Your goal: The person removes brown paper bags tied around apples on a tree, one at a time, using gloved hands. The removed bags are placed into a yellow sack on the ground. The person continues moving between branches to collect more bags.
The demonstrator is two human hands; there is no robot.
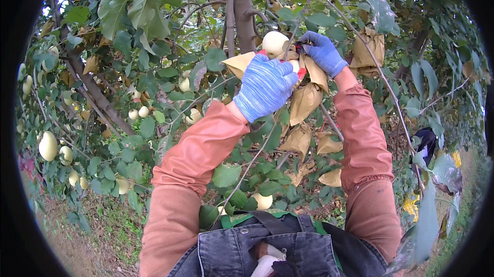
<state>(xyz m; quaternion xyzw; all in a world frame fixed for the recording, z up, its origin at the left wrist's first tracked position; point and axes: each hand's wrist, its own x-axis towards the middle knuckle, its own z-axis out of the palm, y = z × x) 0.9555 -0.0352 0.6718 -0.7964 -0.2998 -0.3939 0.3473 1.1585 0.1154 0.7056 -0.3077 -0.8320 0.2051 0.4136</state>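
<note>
My left hand (266, 87), in a blue knit glove, is raised among the branches with its fingers curled, back toward me. Red patches show at its fingertips; whatever it grips is hidden. Just to the right, my right hand (324, 55), gloved alike, pinches near a small dark and red bit that I cannot make out. Between and above the hands hangs a pale apple (275, 43). A tan paper bag (238, 65) sticks out left of my left hand. Another opened paper bag (315, 75) hangs below my right hand, with a crumpled paper bag (305, 103) under it.
A tree trunk (244, 12) rises behind the hands. Thin branches (373, 53) cross on the right, near a bagged fruit (368, 48). Pale apples (48, 146) hang at the left. More paper bags (297, 139) dangle lower down. Yellow crates (410, 206) stand at the right.
</note>
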